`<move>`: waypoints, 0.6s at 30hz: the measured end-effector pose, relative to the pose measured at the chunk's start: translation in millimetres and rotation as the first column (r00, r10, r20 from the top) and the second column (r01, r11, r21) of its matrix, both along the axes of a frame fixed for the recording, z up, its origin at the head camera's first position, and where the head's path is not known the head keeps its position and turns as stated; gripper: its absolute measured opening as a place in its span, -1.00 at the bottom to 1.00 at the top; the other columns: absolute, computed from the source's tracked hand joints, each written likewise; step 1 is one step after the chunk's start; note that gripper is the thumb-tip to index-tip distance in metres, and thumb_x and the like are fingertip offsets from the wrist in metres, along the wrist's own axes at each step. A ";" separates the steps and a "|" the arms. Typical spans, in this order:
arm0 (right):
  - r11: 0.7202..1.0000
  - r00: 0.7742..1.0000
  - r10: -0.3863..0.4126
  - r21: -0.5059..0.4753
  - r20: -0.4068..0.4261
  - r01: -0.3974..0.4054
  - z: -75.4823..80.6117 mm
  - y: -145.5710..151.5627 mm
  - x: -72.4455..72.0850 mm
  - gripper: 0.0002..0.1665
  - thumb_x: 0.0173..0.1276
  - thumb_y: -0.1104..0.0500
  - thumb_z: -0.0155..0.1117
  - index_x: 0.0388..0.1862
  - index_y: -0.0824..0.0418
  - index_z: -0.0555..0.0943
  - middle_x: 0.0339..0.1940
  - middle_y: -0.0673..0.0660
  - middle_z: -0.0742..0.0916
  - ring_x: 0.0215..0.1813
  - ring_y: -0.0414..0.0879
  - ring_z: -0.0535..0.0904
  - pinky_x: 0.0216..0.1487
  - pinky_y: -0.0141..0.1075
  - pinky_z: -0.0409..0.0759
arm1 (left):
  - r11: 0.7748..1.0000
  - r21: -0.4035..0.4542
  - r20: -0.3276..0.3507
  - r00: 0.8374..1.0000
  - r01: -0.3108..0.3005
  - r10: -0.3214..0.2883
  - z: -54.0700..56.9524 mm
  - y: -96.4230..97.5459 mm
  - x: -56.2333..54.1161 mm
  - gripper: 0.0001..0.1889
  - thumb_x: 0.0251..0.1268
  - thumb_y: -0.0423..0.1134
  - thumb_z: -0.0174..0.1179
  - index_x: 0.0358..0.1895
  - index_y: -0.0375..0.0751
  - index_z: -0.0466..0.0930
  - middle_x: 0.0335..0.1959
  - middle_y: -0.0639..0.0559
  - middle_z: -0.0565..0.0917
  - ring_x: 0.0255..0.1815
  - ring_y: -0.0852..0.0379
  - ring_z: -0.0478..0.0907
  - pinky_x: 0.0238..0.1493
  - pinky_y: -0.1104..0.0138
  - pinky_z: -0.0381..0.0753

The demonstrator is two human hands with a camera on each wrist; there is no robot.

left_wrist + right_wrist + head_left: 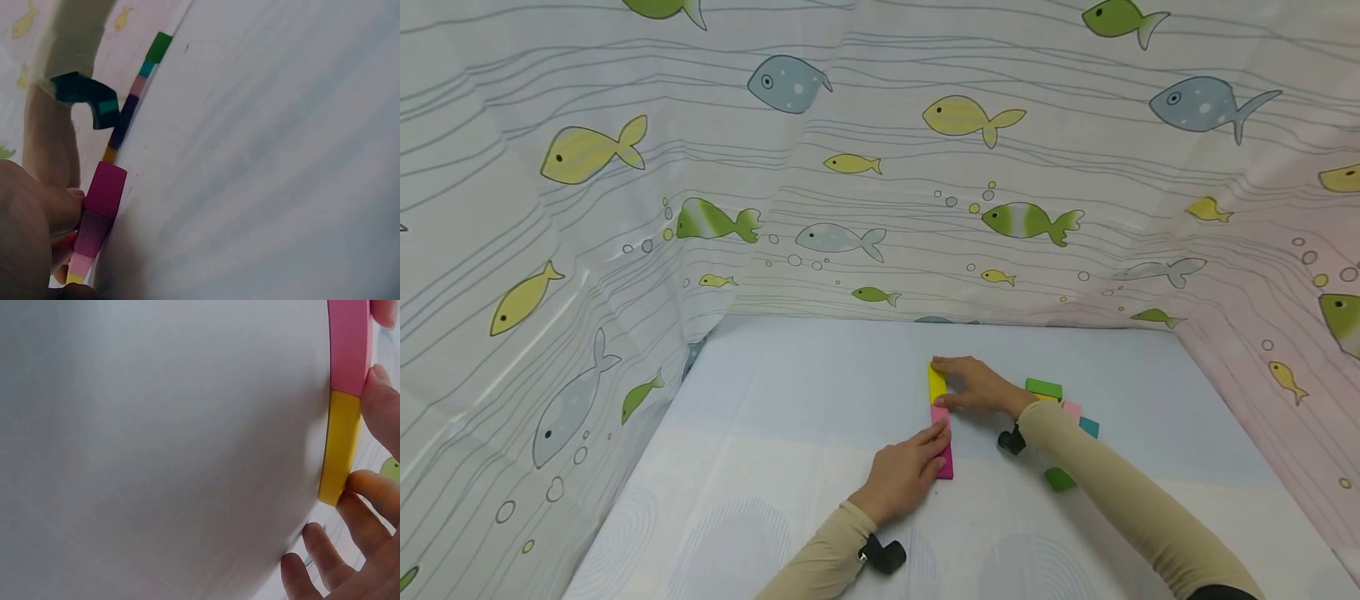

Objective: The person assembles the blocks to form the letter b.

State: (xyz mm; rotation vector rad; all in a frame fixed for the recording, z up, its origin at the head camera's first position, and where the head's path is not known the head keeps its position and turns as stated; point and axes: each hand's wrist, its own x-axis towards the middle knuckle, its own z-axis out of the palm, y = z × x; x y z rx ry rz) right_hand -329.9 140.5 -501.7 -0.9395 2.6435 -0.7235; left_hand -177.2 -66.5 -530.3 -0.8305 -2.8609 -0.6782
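Note:
A yellow block (pixel 937 383), a pink block (pixel 939 414) and a magenta block (pixel 947 463) lie end to end in a straight row on the table. My left hand (pixel 904 469) grips the magenta block at the near part of the row, its fingers reaching over towards the pink one. At the far part, my right hand (pixel 979 387) holds the yellow block between thumb and fingers. In the right wrist view, the thumb (pixel 382 406) touches near the seam where the yellow block (pixel 340 447) meets the pink block (pixel 350 347).
Right of the row, partly behind the right forearm, lie loose blocks: a green block (pixel 1044 388), a pink block (pixel 1071 410), a teal block (pixel 1089 427) and another green block (pixel 1060 479). A fish-patterned curtain (pixel 910 192) surrounds the white table (pixel 760 417).

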 end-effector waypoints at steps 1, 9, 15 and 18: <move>1.000 1.000 -0.002 -0.001 0.001 0.002 0.0 0.1 0.2 -0.04 0.39 -0.13 0.51 0.63 0.20 0.39 0.67 0.16 0.43 0.69 0.20 0.28 0.63 0.19 0.22 | 1.000 -0.005 0.002 1.000 -0.002 0.002 0.6 0.4 0.3 -0.53 0.60 -0.18 0.14 0.49 -0.06 0.56 0.57 0.11 0.49 0.33 0.06 0.68 -0.22 0.20 0.72; 1.000 1.000 -0.003 -0.013 -0.003 0.003 2.5 0.1 1.3 -0.04 0.39 -0.13 0.51 0.63 0.22 0.39 0.66 0.18 0.44 0.69 0.22 0.29 0.63 0.21 0.22 | 1.000 -0.011 -0.008 1.000 -0.016 0.016 3.7 1.9 1.3 -0.56 0.60 -0.14 0.17 0.45 -0.01 0.61 0.55 0.12 0.52 0.23 0.01 0.75 -0.27 0.23 0.71; 1.000 1.000 0.000 -0.014 -0.008 0.000 2.0 -0.4 1.9 -0.06 0.40 -0.12 0.50 0.63 0.22 0.39 0.67 0.17 0.44 0.69 0.22 0.28 0.63 0.22 0.21 | 1.000 -0.004 -0.013 1.000 -0.017 0.017 5.3 1.8 2.7 -0.56 0.60 -0.13 0.17 0.44 -0.02 0.62 0.54 0.10 0.53 0.20 -0.02 0.76 -0.26 0.20 0.72; 1.000 1.000 0.001 -0.013 -0.007 -0.001 0.8 -0.4 2.6 -0.06 0.41 -0.11 0.50 0.63 0.22 0.39 0.67 0.18 0.43 0.69 0.22 0.28 0.64 0.22 0.20 | 1.000 -0.010 -0.009 1.000 -0.019 0.019 4.1 2.1 2.8 -0.56 0.60 -0.12 0.16 0.45 -0.01 0.61 0.55 0.10 0.52 0.19 -0.02 0.77 -0.29 0.22 0.70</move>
